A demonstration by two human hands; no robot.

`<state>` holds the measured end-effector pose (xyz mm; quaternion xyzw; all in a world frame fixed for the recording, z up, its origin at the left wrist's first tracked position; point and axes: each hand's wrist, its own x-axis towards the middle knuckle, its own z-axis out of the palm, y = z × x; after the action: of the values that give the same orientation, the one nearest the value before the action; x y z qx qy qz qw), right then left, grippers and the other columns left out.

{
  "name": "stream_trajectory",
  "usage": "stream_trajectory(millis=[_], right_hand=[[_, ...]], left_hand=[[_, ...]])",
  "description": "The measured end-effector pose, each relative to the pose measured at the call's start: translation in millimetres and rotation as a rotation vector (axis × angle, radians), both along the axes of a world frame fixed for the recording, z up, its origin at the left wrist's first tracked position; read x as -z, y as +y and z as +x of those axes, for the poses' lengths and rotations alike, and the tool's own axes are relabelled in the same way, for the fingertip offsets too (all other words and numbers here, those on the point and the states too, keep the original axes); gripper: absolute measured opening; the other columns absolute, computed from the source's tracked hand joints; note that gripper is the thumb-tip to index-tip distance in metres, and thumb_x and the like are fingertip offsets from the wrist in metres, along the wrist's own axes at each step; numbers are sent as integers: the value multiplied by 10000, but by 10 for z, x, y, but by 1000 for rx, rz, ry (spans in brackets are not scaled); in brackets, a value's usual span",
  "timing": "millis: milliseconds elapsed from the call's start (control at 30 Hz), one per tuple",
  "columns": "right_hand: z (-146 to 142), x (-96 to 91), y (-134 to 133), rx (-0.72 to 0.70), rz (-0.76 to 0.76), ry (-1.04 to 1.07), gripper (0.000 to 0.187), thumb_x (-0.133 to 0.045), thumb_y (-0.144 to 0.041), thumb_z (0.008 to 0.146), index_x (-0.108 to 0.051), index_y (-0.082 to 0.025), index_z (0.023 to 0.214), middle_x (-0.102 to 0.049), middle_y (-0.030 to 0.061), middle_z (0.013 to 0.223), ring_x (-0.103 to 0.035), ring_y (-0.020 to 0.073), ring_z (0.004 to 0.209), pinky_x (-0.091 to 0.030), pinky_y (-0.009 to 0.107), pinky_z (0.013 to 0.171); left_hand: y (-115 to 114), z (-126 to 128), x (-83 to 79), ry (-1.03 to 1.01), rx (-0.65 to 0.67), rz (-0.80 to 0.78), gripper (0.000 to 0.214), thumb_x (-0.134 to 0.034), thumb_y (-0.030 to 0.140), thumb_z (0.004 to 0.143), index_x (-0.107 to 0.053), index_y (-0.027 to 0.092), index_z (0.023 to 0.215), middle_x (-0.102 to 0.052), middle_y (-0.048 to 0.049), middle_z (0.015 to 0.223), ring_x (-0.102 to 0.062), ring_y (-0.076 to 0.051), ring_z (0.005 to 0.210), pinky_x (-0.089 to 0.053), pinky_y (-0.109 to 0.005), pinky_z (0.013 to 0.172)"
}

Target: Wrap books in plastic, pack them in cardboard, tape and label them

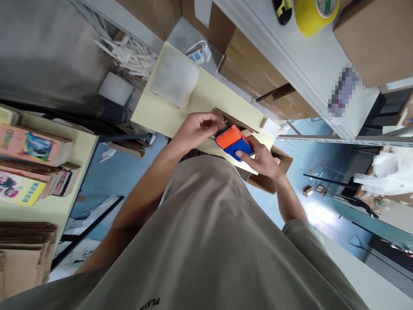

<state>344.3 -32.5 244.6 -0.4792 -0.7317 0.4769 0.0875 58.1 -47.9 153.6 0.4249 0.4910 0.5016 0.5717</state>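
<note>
An orange and blue tape dispenser with a dark toothed edge is held in my right hand, the thumb lying across its blue side. It is tilted above the table edge in front of my body. My left hand is at the toothed end, its thumb and fingers pinched together. Whatever lies between those fingertips is too small to make out. Just behind the dispenser, a brown cardboard piece lies on the pale yellow tabletop, partly hidden by my hands.
A translucent white packing sheet lies on the tabletop's left part, with a white power strip behind it. On the upper shelf are a yellow tape roll and a utility knife. An open carton stands below, right.
</note>
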Motion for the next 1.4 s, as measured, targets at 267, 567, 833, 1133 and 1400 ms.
stream_trajectory(millis=[267, 567, 833, 1133, 1400], right_hand=[[-112, -305, 337, -99, -126, -166, 522, -873, -816, 1028, -772, -306, 1076, -753, -5, 772, -743, 284, 762, -622, 425, 773], [-267, -1286, 967, -213, -418, -654, 671, -853, -930, 950, -776, -264, 940, -779, 31, 754, -702, 234, 631, -475, 359, 585], [-646, -1387, 1021, -99, -429, -762, 697, -833, -961, 926, -772, -267, 940, -768, 45, 754, -686, 228, 622, -461, 352, 536], [-813, -1220, 986, -92, -432, -774, 802, -753, -1058, 912, -695, -259, 867, -721, 36, 693, -685, 205, 591, -457, 336, 528], [-911, -1149, 945, -102, -440, -742, 829, -724, -1087, 897, -668, -260, 859, -748, 53, 734, -735, 231, 635, -476, 350, 561]], left_hand=[[-198, 229, 219, -69, -102, -40, 285, -804, 482, 1137, -814, 210, 1053, -792, -47, 934, -780, -228, 936, -692, -363, 851], [-30, -285, 758, -34, -371, -243, 440, -928, 613, 990, -773, 213, 894, -601, 30, 655, -539, -117, 615, -440, -236, 567], [81, 1, 1370, -211, -282, -453, 410, -941, 507, 997, -711, 233, 798, -515, 43, 586, -448, -112, 515, -342, -253, 487], [118, 138, 1709, -228, -254, -484, 424, -922, 506, 1028, -724, 218, 789, -536, 39, 599, -438, -106, 525, -328, -272, 517], [52, 372, 1942, -64, -331, -381, 453, -909, 651, 1001, -714, 250, 922, -717, -51, 846, -695, -203, 795, -575, -338, 731]])
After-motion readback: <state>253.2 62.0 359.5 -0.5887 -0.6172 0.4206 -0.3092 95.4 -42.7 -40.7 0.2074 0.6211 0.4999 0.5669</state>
